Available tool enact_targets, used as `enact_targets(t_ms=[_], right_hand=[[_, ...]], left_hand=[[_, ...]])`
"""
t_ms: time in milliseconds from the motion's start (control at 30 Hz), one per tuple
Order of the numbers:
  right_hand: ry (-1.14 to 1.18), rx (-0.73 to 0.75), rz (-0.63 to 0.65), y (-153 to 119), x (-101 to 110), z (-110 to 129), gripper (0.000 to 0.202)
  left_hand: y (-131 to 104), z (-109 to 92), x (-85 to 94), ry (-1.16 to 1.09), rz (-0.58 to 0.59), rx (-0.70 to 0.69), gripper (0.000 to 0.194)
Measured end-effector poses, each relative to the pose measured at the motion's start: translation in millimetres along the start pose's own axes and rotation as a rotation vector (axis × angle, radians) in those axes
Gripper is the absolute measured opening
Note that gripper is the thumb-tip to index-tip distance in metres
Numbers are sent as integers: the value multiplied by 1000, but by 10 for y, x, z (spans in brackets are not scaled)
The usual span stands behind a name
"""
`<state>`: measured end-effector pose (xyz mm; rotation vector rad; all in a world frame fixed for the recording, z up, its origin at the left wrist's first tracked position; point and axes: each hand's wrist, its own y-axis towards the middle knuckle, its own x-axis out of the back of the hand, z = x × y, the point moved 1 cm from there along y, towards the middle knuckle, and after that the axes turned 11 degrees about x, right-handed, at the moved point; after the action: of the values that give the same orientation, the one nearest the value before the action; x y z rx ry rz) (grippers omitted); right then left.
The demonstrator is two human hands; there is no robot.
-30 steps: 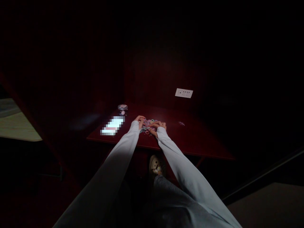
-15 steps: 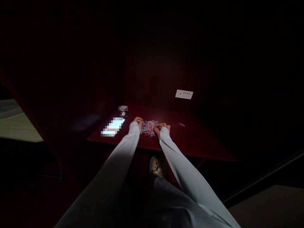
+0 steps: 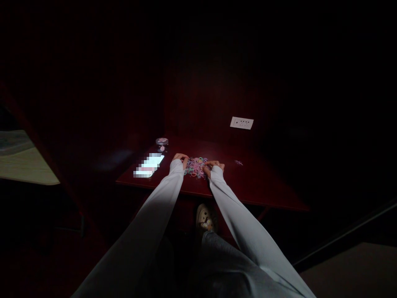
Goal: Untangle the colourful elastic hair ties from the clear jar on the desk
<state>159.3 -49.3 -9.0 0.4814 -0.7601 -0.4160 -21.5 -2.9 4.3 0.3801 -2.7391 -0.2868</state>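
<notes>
A loose pile of small elastic bands [image 3: 195, 169] in pink, purple, green and other pastel colours lies on the dark red tabletop [image 3: 248, 182]. My left hand [image 3: 180, 158] rests at the left edge of the pile, its fingers curled inward and close together; whatever is in them is too small to make out. At the right edge is my right hand [image 3: 215, 166], thumb and forefinger slightly apart and touching the bands. A little cluster of purple bands [image 3: 238, 162] lies apart, to the right of that hand.
A lit phone [image 3: 149, 165], its screen blurred out, lies left of my left hand. Behind it stands a small clear jar [image 3: 161, 145] with a label. A white wall socket [image 3: 242, 123] is on the back panel. My shoe [image 3: 205, 217] shows below the table's front edge.
The view has shifted slightly, so everything sits a little further right. Both hands stay at the pile, with only small finger movement.
</notes>
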Motion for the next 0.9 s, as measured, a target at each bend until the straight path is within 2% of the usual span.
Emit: enact_targets(t_ms=[233, 433, 600, 900], right_hand=[[33, 5, 18, -10, 18, 21, 18], [10, -12, 37, 7, 48, 54, 13], [-8, -6, 47, 8, 50, 72, 15], [91, 102, 12, 63, -21, -76, 14]], left_hand=[[-42, -21, -3, 162, 66, -37, 18], [-119, -71, -37, 262, 177, -144, 10], [-153, -51, -82, 321, 241, -255, 21], [-71, 26, -118, 437, 313, -264, 25]])
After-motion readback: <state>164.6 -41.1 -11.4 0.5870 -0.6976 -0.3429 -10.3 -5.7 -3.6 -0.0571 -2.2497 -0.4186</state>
